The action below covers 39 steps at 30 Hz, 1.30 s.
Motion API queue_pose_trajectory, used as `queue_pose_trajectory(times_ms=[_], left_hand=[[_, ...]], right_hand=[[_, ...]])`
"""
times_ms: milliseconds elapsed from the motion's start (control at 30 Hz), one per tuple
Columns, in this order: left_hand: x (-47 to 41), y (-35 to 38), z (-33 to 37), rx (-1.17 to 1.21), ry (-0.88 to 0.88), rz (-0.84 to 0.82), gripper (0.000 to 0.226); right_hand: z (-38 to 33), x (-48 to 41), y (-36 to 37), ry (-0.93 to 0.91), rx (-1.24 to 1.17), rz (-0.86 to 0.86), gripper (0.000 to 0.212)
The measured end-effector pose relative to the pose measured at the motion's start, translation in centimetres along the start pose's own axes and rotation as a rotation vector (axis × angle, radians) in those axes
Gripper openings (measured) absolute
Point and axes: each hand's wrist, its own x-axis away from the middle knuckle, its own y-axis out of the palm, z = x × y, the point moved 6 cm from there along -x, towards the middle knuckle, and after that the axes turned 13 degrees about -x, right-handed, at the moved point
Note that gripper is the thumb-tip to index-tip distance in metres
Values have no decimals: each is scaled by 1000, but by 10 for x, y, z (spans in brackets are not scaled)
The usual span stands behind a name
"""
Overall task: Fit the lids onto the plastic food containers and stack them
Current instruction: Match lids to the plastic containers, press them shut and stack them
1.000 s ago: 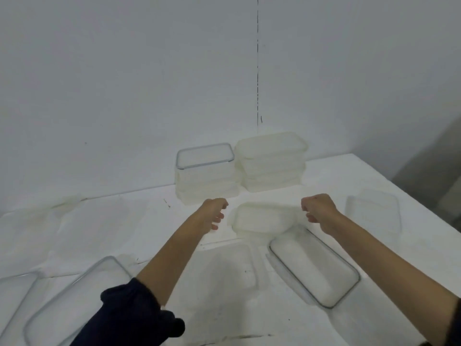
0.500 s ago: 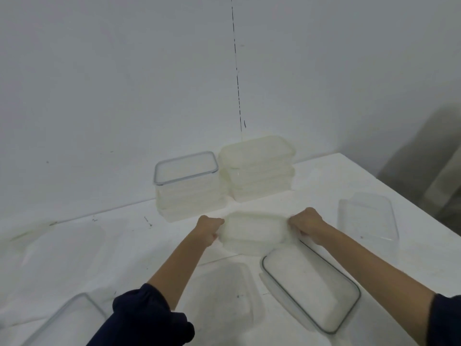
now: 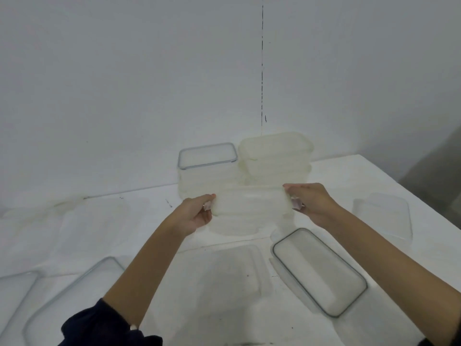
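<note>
Along the near edge of the matte white table, clear grey-edged plastic lids lie toward the left corner. A clear rectangular lid with a grey seal lies toward the right, close below the right forearm, and a dropped elbow could, I judge, shove it toward the edge.

Over the middle of the table the left hand and right hand hold a milky rectangular lidded container by its short ends. The thumbs press on the lid and the other fingers curl round each end. With only the ends gripped, a hard squeeze may bow the walls and pop the lid, or the box may slip.

At the far edge, against the wall, a stack topped by a grey-rimmed clear lid stands just beside a stack of milky lidded containers. Set down off-centre, the held box could slide off or tip a pile.

All the plastic looks smooth, glossy and slightly flexible, with rounded corners. The near lids are flat and glass-clear, and the far boxes are shallow and cloudy. A clear shallow tub by the right edge barely stands out from the table, so it is easily bumped.
</note>
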Motion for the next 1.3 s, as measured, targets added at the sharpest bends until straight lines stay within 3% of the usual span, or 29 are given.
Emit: queue_pose_trajectory(times_ms=[133,300,433,700,1167,1300], left_hand=[[34,-31,-11,-137,36,43,13],[71,-59,-32,-345,107,261,27],[96,-69,-54,-332,206,322,19],[110,-78,-91,-413,239,361,14],[99,-63,-101,-376,327,438,13],[102,-52,-99,-634,485,529,16]], right_hand=[[13,23,19,11,31,-65,24],[39,53,35,55,154,-109,12],[60,67,35,-16,280,-99,12],[81,88,28,-84,347,-103,3],[96,95,29,-99,364,5,23],[102,104,39,-306,705,-19,27]])
